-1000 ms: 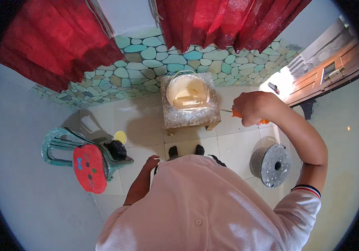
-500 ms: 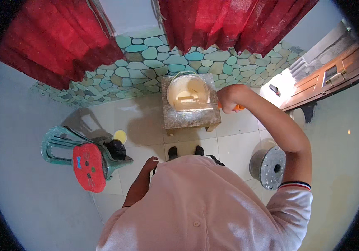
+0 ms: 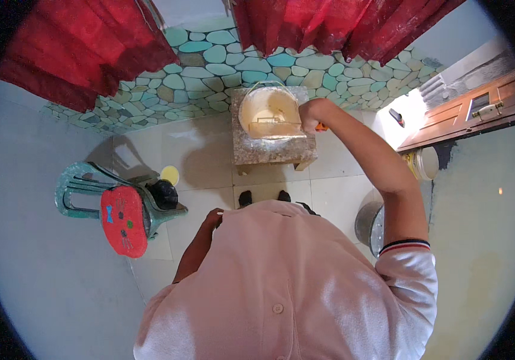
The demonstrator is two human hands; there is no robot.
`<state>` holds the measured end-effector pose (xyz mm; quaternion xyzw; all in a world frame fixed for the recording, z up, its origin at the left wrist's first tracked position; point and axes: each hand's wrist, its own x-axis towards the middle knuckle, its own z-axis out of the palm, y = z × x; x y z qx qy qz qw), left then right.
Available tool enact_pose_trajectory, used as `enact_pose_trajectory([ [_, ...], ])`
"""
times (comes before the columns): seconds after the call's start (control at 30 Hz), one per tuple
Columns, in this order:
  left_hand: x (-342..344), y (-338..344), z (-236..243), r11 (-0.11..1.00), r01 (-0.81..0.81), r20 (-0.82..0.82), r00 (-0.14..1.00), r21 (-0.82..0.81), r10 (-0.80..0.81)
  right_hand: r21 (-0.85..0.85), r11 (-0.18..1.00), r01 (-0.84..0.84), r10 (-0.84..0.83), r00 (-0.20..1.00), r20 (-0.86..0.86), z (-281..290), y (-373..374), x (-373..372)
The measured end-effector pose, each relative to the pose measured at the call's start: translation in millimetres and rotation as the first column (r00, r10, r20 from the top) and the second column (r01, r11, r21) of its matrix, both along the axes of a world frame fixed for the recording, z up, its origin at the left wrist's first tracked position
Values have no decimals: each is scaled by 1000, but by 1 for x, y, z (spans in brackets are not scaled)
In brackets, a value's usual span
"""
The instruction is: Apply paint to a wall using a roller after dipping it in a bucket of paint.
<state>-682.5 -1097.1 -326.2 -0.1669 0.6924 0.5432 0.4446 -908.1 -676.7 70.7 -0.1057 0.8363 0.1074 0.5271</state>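
Note:
My right hand (image 3: 312, 116) grips the orange handle (image 3: 322, 127) of what looks like a paint roller, held over the right side of a cream-coated bucket (image 3: 268, 105). Its thin frame reaches across the inside; the roller head is hard to make out among the pale contents. The bucket sits on a speckled, paint-stained low stand (image 3: 251, 155). My left hand (image 3: 213, 217) hangs at my waist beside my shirt, fingers partly hidden.
On the left stand a green plastic chair (image 3: 77, 191) and red cat-face cushion (image 3: 124, 222), near a yellow lid (image 3: 169, 175). Right are a grey spool (image 3: 370, 223), a white bucket (image 3: 425, 163) and a wooden door (image 3: 449, 120). Red curtains (image 3: 329, 24) hang above pebble-patterned wall tiles.
My right hand has moved left and up from beside the stand to the bucket's rim, bringing the tool over its inside. The whole view has shifted slightly.

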Motion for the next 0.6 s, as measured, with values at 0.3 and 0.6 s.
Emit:
enact_pose_trajectory([
  [0.3,-14,7,37,949,266,-211,931,-168,-298,51,999,10,-6,998,-68,-4,-11,7],
  [0.6,-22,15,37,994,103,-173,980,30,-96,53,999,-8,11,999,-49,-45,-2,-4],
])
